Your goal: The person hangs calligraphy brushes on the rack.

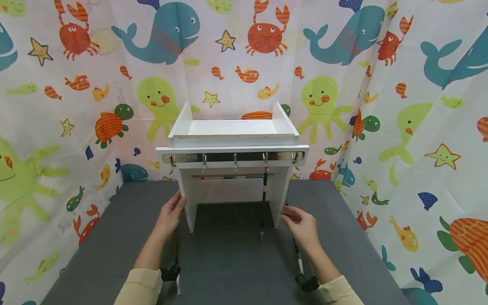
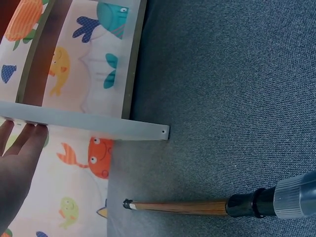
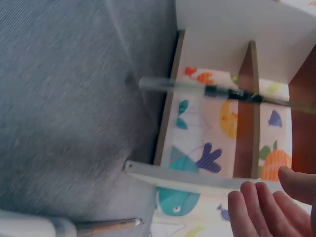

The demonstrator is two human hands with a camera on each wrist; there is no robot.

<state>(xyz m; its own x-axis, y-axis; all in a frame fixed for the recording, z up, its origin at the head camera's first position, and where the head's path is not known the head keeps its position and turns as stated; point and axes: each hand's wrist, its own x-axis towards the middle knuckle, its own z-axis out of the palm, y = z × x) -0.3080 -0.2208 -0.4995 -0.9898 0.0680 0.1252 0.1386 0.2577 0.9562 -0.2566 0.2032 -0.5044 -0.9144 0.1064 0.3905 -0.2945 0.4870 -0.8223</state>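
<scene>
Both the left hand [image 1: 170, 217] and the right hand [image 1: 301, 223] lie flat-fingered against the side panels of the white wooden hook-rail shelf [image 1: 232, 161], pressing, nothing clasped. Between the palms the shelf stands upright on the grey felt tabletop [image 1: 114, 245]. Uneven pressure could tip it or set swinging the black-handled brush [image 1: 263, 203] hanging just inside the right hand.

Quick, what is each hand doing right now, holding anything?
Left hand: open, fingers flat against the white shelf unit's left leg.
Right hand: open, fingertips at its right leg, gripping nothing.
</scene>
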